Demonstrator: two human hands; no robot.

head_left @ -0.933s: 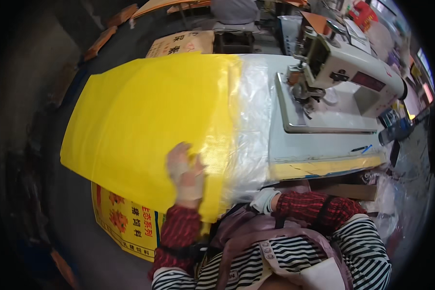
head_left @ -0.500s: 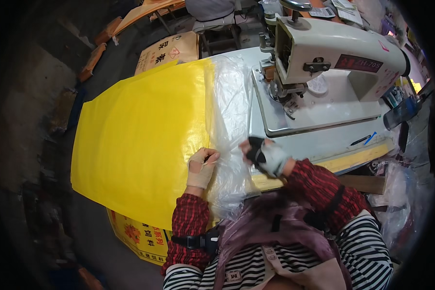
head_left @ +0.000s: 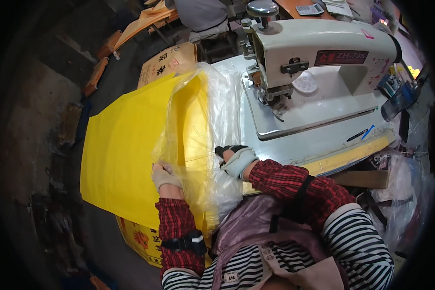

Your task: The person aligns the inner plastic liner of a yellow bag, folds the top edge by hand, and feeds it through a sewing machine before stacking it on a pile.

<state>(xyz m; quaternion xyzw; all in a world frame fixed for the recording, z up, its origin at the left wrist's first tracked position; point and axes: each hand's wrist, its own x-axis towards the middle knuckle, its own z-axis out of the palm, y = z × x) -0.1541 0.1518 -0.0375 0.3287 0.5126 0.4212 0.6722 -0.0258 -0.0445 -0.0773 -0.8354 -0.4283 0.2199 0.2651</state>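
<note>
"Where was the yellow sack (head_left: 123, 154)?"
"Left of the sewing machine (head_left: 324, 43), across the tabletop's (head_left: 319, 129) end."
"How was it held?"
"The left hand (head_left: 166, 176) pinched clear film (head_left: 225, 104), apparently to part the layers; whether the right hand (head_left: 238, 160) gripped any, I couldn't tell."

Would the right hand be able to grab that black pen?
Probably yes: the black pen lies on the table in front of the sewing machine, and nothing seems to stand between it and the right hand.
</note>
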